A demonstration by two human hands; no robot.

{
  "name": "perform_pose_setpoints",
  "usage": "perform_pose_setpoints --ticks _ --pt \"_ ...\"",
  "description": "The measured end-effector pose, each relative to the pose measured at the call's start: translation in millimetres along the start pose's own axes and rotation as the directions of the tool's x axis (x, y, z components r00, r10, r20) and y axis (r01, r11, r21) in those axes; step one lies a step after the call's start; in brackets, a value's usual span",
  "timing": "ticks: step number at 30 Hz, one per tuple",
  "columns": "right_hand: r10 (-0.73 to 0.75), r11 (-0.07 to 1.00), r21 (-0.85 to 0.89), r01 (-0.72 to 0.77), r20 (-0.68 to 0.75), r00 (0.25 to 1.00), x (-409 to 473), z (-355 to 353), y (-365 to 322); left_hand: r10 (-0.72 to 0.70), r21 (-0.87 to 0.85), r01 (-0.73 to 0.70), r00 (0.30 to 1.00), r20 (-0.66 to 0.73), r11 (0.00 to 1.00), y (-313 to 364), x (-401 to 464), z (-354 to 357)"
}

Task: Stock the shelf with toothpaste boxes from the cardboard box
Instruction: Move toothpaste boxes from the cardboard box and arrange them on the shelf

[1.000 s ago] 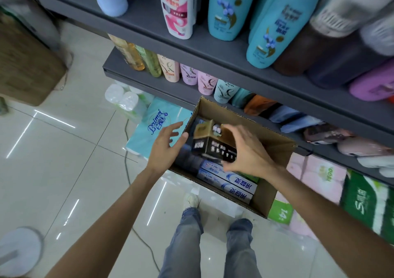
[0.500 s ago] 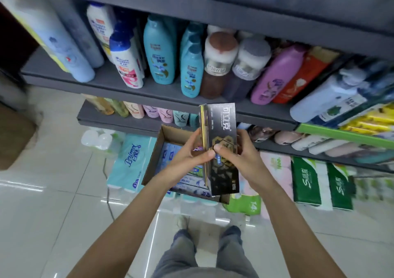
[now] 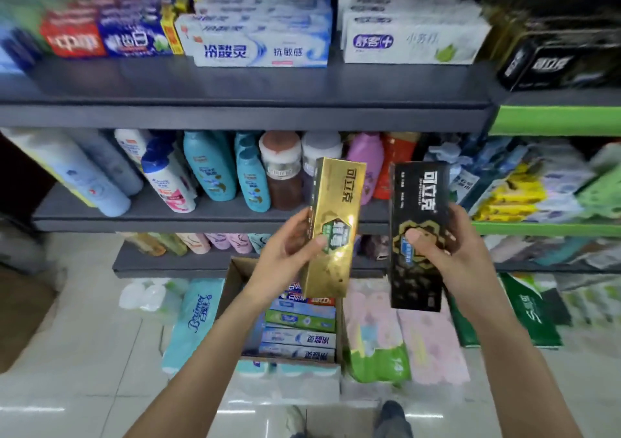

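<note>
My left hand (image 3: pixel 289 253) grips a gold toothpaste box (image 3: pixel 336 202), held upright in front of the shelves. My right hand (image 3: pixel 440 249) grips a black toothpaste box (image 3: pixel 418 202) beside it, also upright, thumb on its front. Below them the open cardboard box (image 3: pixel 235 286) sits on packs at floor level, with several toothpaste boxes (image 3: pixel 299 337) lying inside. The top shelf (image 3: pixel 235 81) carries stacked toothpaste boxes: white-blue ones (image 3: pixel 262 41), white ones (image 3: pixel 413 34), and black ones (image 3: pixel 557 61) at the far right.
The middle shelf (image 3: pixel 168 214) is packed with shampoo bottles (image 3: pixel 208 169). Tissue packs, pink (image 3: pixel 420 337) and green (image 3: pixel 527 310), stand on the floor by the cardboard box, with a teal pack (image 3: pixel 195 320) on its left. My legs (image 3: pixel 393 417) are at the bottom.
The two boxes, held together between both hands half a second ago, are now apart, one in each hand. My view has tilted up, revealing the toothpaste shelf.
</note>
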State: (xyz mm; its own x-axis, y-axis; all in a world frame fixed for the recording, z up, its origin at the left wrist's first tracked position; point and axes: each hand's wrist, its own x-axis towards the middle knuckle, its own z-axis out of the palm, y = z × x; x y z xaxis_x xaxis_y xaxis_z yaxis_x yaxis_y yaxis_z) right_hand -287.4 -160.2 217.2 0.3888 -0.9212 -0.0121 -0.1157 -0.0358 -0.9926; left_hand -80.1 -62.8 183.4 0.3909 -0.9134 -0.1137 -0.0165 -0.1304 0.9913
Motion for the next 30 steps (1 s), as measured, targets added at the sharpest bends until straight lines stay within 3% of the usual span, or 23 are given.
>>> perform_pose_setpoints --ticks 5,8,12,15,20,23,27,28,30 --pt "-0.313 0.907 -0.287 0.307 0.027 0.949 44 -88 -52 0.108 -0.023 -0.110 0.990 -0.087 0.994 59 18 38" --pt "-0.459 0.746 -0.497 0.443 0.100 0.883 77 -139 -82 0.146 -0.014 -0.150 0.978 -0.151 0.989 93 32 68" --pt "-0.581 0.548 -0.644 0.534 0.166 0.797 121 -200 -113 0.283 0.127 -0.262 0.938 -0.198 0.957 134 53 104" --pt "-0.620 0.435 -0.684 0.586 0.244 0.745 154 -239 -126 0.345 0.200 -0.302 0.910 -0.230 0.932 153 66 124" --pt "-0.512 0.285 -0.710 0.644 0.455 0.729 198 -267 -124 0.407 0.259 -0.343 0.877 -0.255 0.903 169 79 154" --pt "-0.496 0.251 -0.679 0.689 0.521 0.694 214 -259 -111 0.396 0.278 -0.329 0.888 -0.236 0.903 173 88 167" --pt "-0.492 0.054 -0.712 0.700 0.591 0.640 226 -250 -90 0.373 0.258 -0.319 0.906 -0.200 0.912 177 95 182" --pt "-0.533 0.053 -0.722 0.690 0.564 0.631 223 -251 -88 0.371 0.240 -0.322 0.907 -0.199 0.916 179 96 186" --pt "-0.640 0.184 -0.695 0.695 0.452 0.622 207 -252 -91 0.369 0.178 -0.338 0.910 -0.191 0.924 182 97 195"
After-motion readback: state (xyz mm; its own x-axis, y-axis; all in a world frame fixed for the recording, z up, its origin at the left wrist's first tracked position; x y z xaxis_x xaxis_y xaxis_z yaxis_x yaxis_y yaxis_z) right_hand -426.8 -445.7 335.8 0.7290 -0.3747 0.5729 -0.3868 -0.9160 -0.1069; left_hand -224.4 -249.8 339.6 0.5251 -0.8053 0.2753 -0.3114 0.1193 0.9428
